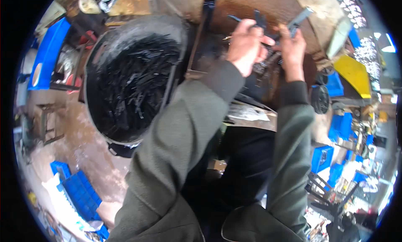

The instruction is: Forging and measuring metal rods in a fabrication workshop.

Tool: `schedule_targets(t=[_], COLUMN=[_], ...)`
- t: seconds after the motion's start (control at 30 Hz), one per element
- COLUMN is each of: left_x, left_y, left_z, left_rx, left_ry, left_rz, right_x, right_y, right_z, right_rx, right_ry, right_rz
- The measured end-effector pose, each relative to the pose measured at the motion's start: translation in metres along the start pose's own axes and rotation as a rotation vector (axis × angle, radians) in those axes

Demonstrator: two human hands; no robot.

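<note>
Both my hands are over a dark, worn worktop (211, 53) at the upper middle. My left hand (247, 47) is closed, its fingers curled around a dark flat strip (260, 19) that sticks out beyond them. To its right, my right hand (293, 51) grips a grey flat strip (301, 16), which slants up and to the right from the fingers. The two hands are close together but apart. Small loose metal bits (260, 68) lie under and between them. The fingers partly hide what each hand holds.
Left of my arms stands a big dark tub (88, 95) heaped with black strips (138, 74). Blue crates (81, 194) sit on the floor at lower left, with a wooden stool (48, 122) above them. A yellow panel (354, 76) and more blue bins (321, 158) are on the right.
</note>
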State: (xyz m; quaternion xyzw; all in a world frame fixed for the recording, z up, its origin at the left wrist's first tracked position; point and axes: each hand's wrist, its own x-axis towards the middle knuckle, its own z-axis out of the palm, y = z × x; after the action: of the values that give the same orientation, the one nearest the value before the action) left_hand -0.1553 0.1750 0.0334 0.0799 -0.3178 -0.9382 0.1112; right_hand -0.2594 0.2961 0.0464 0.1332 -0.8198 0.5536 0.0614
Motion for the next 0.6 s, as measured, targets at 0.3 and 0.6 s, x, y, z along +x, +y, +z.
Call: schedule_targets(t=[0.3,0.6], left_x=[-0.015,-0.028], left_y=[0.036,0.04], left_z=[-0.007,-0.007], left_rx=[0.232,0.6], left_ry=[-0.07,-0.102], left_rz=[0.101,-0.03], right_x=[-0.069,-0.171], right_y=[-0.029,-0.006], right_z=[-0.021,-0.065], right_rx=[0.249,-0.218], right_ry=[-0.123,-0.624], right_rz=[0.123,-0.218])
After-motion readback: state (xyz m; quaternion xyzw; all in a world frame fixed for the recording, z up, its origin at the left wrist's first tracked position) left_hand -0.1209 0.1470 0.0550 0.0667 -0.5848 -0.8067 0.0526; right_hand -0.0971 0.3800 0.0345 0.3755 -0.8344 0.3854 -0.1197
